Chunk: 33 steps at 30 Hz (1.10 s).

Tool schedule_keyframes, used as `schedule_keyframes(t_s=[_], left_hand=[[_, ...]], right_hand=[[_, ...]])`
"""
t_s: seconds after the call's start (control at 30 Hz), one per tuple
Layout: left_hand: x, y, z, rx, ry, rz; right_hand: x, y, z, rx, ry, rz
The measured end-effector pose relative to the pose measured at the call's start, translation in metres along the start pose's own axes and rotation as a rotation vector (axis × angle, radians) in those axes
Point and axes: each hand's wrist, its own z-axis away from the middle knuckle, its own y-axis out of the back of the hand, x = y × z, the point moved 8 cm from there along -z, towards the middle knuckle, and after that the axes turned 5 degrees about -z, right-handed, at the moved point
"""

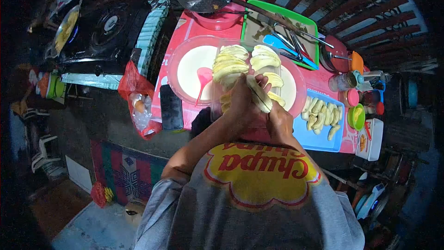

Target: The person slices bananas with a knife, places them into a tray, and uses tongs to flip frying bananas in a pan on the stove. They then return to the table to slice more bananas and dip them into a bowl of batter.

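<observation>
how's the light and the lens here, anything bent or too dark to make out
Head view: wide-angle distortion, with the slats fanning around the rim and corners falling to black; head view: brightest on the white liquid and bananas; head view: glare on the black stove, clutter along the dim right edge hard to identify.

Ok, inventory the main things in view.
Bowls: apparently two, pinkish, centre
Slice tray: one, clear, across bowls
Sliced bananas: several, yellow, in slice tray
Held banana: one, yellowish, between hands
Spoon: one, pink, left bowl
Phone: one, black, table's left
Bag: one, red, left of phone
Stove: one, black, far left
Basin: one, pink, table's back
Utensil tray: one, green-rimmed, back right
Flat tray: one, blue, table's right
Peeled bananas: many, pale, in flat tray
Jars: several, mixed colours, far right
Left hand: one, bare, on banana
Right hand: one, bare, on banana
</observation>
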Motion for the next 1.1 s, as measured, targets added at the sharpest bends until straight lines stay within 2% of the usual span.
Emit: schedule_keyframes(t_s=[0.1, 0.23, 0.3, 0.4, 0.53, 0.6, 0.73, 0.83, 0.9, 1.0, 1.1], left_hand=[[-0.004, 0.014, -0.009, -0.009, 0.066, -0.052], [-0.006, 0.009, 0.001, 0.057, 0.030, -0.026], [-0.001, -0.002, 0.011, 0.037, -0.020, -0.101], [0.003, 0.002, 0.005, 0.040, -0.086, -0.158], [0.006, -0.008, 0.011, -0.062, -0.189, -0.277], [0.009, -0.014, 0.025, 0.150, -0.070, -0.158], [0.009, -0.017, 0.022, 0.136, -0.037, -0.170], [0.018, -0.016, 0.014, 0.055, -0.052, -0.180], [0.042, -0.011, 0.001, -0.003, -0.214, -0.153], [0.058, -0.014, -0.001, -0.053, -0.267, 0.002], [0.053, -0.015, 0.000, -0.076, -0.251, -0.056]], right_hand=[[-0.005, 0.005, -0.008, 0.014, -0.054, -0.126], [0.015, -0.011, -0.007, -0.029, -0.173, -0.133], [0.009, -0.006, -0.010, 0.062, -0.088, -0.068], [0.008, -0.007, -0.013, 0.091, -0.094, -0.107], [0.014, -0.016, -0.014, 0.038, -0.158, -0.146], [0.019, -0.021, -0.014, 0.023, -0.218, -0.176], [0.011, -0.014, -0.018, -0.029, -0.234, -0.171], [0.005, -0.003, -0.012, -0.084, -0.230, -0.072], [-0.003, 0.008, 0.001, -0.213, -0.176, -0.028], [0.009, 0.017, 0.022, -0.253, -0.170, -0.060], [-0.001, 0.031, 0.019, -0.131, -0.109, -0.088]])
